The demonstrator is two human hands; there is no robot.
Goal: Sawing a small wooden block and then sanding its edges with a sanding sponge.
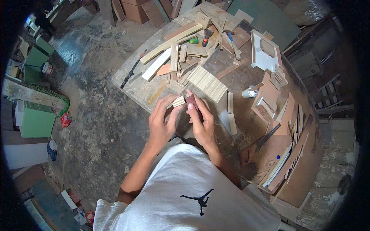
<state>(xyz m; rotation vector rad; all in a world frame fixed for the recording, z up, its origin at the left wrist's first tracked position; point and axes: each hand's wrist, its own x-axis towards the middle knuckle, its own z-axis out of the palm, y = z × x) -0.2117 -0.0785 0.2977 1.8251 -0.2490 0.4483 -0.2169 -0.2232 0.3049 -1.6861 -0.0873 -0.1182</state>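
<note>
My left hand is closed round a small wood block with pale and dark stripes, gripped between thumb and fingers. My right hand grips a dark reddish-brown piece that looks like folded sandpaper, its thumb pressed on top. The two pieces are side by side, close together, in front of my chest at the table's near edge. Just beyond my hands lies a striped wooden panel on the worktable. Two light wood strips lie to the right of my right hand.
Wood offcuts are heaped at the table's far left. A hammer and a scraper lie behind. To the right are a white container, a handsaw and stacked boards. Concrete floor spreads leftward.
</note>
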